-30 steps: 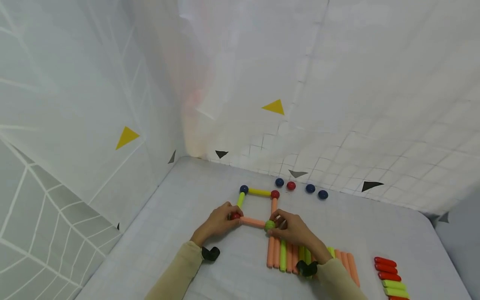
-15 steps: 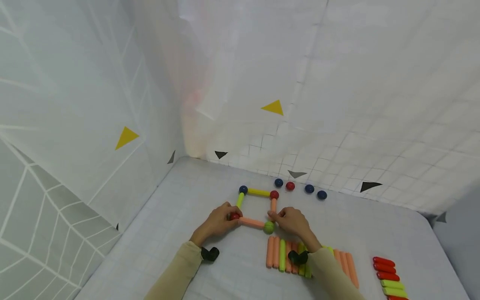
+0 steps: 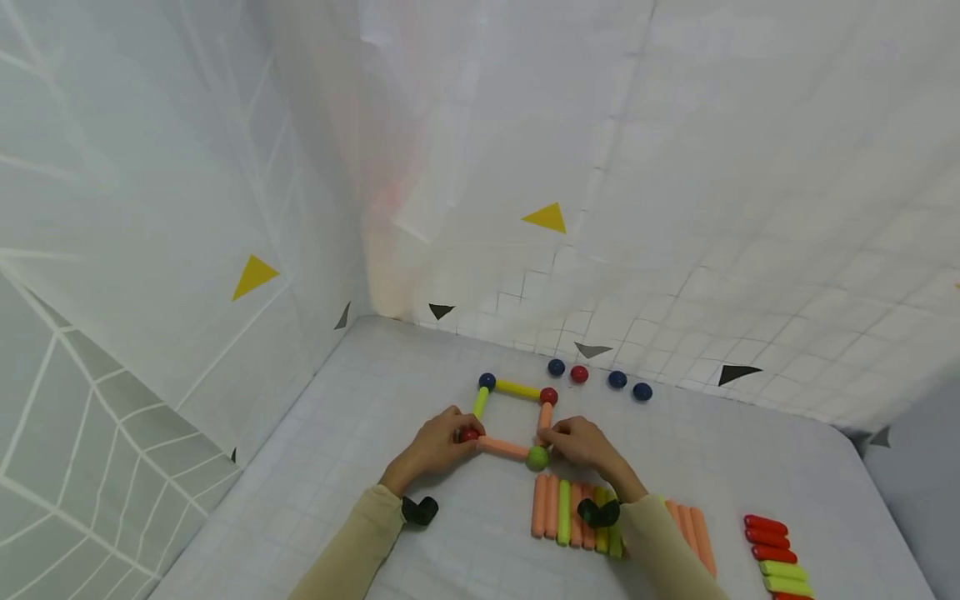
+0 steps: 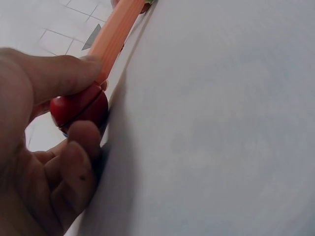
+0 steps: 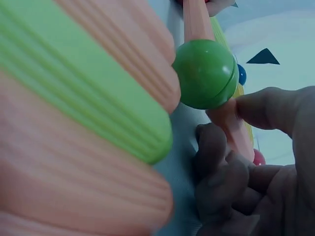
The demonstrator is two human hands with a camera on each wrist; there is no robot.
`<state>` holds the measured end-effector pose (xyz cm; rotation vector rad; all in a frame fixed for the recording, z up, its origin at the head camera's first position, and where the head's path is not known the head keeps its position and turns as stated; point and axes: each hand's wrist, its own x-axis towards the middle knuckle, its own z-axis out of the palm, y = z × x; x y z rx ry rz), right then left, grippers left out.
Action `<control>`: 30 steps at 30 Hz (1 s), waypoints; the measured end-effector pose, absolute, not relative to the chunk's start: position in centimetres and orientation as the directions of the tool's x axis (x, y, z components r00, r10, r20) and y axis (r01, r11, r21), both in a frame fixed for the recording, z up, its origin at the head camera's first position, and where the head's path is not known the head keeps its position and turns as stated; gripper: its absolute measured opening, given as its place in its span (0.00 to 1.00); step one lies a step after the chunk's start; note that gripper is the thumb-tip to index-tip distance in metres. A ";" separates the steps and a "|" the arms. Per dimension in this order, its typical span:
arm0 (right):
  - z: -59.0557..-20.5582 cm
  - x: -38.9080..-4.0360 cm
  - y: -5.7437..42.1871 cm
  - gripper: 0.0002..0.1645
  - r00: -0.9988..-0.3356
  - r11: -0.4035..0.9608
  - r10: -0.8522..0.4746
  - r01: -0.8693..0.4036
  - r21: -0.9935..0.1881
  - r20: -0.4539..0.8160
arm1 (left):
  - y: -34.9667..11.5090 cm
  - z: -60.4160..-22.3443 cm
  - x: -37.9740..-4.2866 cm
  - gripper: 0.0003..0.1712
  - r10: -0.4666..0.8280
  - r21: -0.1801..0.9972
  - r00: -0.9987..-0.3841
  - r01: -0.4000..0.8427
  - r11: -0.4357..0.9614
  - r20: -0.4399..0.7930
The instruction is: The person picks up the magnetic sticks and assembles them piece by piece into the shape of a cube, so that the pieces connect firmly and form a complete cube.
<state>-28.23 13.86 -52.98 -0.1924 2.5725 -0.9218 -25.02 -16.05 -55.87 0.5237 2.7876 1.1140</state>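
A four-sided frame of sticks and balls lies on the white surface in the head view. My left hand (image 3: pixel 437 443) holds the red ball (image 4: pixel 78 107) at its near left corner, thumb touching the end of the front orange stick (image 4: pixel 115 39). My right hand (image 3: pixel 587 443) pinches the right orange stick (image 3: pixel 546 415), close to the green ball (image 5: pixel 205 73) at the near right corner. A dark blue ball (image 3: pixel 487 381) and another red ball (image 3: pixel 549 396) form the far corners, joined by a yellow stick (image 3: pixel 518 389). A yellow-green stick (image 3: pixel 481 402) makes the left side.
Several loose balls, blue and one red (image 3: pixel 579 374), line the back near the white wall. A row of orange and green sticks (image 3: pixel 540 507) lies under the right forearm. Shorter red sticks (image 3: pixel 767 525) and yellow-green sticks (image 3: pixel 783 571) sit at the right.
My right hand has left the green ball and moved slightly away from me onto the right orange stick, which it now pinches. The left hand has stayed on its red ball.
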 end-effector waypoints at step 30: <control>-52.5 -26.9 20.8 0.35 -0.934 0.768 -0.047 0.193 -0.611 -0.354 | -9.5 -55.0 -25.8 0.15 0.388 0.793 -0.921 0.252 0.555 0.022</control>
